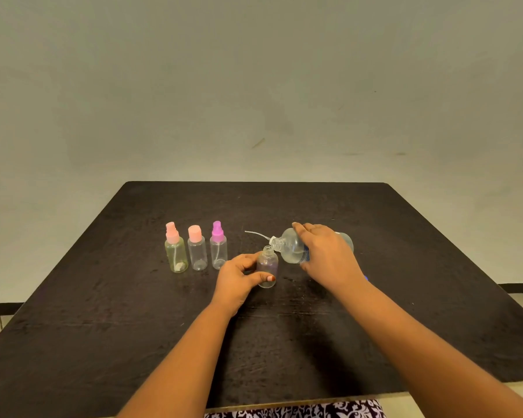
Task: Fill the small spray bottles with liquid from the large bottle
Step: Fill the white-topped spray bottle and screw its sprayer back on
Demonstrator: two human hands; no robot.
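**Q:** Where do the hands and the task's things stand?

**A:** I have the left hand [239,277] clamped round the open small bottle [267,268], which stands upright near the centre of the dark table [405,297]. My right hand [326,254] is closed over the large bottle [293,247], tipped with its uncapped mouth at the small bottle's neck, from that bottle's 1 o'clock. Whether liquid is passing I cannot tell. At the open bottle's 9 to 10 o'clock three capped spray bottles stand in a row: a yellowish one [175,254], a clear one with a pink cap [197,251] and a clear one with a purple sprayer [218,248]. Its removed spray head with dip tube [258,235] lies at 12 o'clock.

**Q:** What could go wrong?

**A:** I judge the chief risk to be spillage. The large mouth is wider than the narrow threaded neck, so a steep tilt would send liquid down the outside and over my fingers. The small bottle looks light, so a nudge from the large bottle could tip it if my grip loosens. Overfilling is also possible, since clear liquid in clear plastic is hard to read.

**Q:** Materials and shapes?

**A:** All bottles look like thin translucent plastic, cylindrical with rounded shoulders. The large one is smooth and bulbous, with a blue label. The table surface is matt and slightly mottled.
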